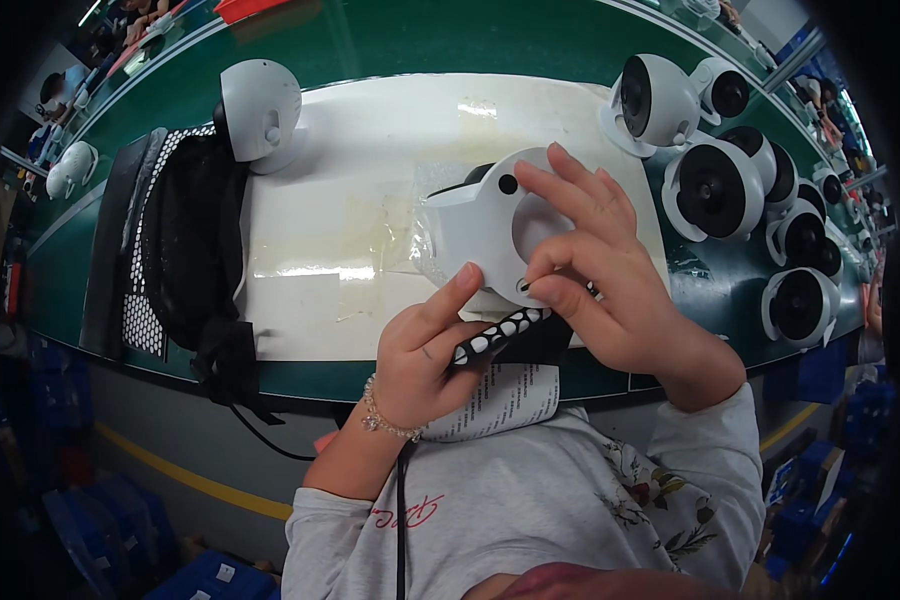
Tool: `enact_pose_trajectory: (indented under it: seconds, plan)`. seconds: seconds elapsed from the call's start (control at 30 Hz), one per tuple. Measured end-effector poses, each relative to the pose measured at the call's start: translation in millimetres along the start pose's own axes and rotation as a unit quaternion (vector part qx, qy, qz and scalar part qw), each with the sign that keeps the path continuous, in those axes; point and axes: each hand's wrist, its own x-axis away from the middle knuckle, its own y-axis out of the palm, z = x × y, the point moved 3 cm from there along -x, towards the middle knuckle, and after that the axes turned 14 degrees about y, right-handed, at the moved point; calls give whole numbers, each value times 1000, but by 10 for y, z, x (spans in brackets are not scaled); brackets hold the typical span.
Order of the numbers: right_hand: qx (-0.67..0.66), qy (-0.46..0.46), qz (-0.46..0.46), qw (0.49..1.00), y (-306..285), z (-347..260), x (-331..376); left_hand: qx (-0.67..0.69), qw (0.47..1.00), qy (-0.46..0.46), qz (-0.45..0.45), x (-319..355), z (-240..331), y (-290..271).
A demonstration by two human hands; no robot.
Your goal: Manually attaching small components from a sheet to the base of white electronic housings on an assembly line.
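Observation:
A white camera (460, 235) lies tipped over on clear bubble wrap (425, 245), with its round base turned up. One black round pad (508, 184) sits on the base rim. My left hand (425, 350) holds a black sheet with white round spots (500, 335) and pale printed backing paper (505, 405); its index finger rests against the camera. My right hand (590, 265) has thumb and index finger pinched at the near rim of the base, on a small dark piece that looks like another round pad. Its other fingers are spread above the base.
A white mat (320, 220) covers part of the green table (390, 45). One white camera (260, 110) stands at the back left, beside a black pouch (195, 230). Several white cameras with black fronts (715, 190) crowd the right side. A red tray (245, 8) is at the far edge.

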Motion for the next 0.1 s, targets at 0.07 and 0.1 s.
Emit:
enact_pose_trajectory:
  seconds: [0.07, 0.1]
  plan:
    - [-46, 5, 0, 999, -11, 34, -8, -2, 1000, -4, -2, -3, 6, -6]
    - [-63, 2, -2, 998, -16, 51, -13, -5, 1000, -9, -4, -6, 17, -9]
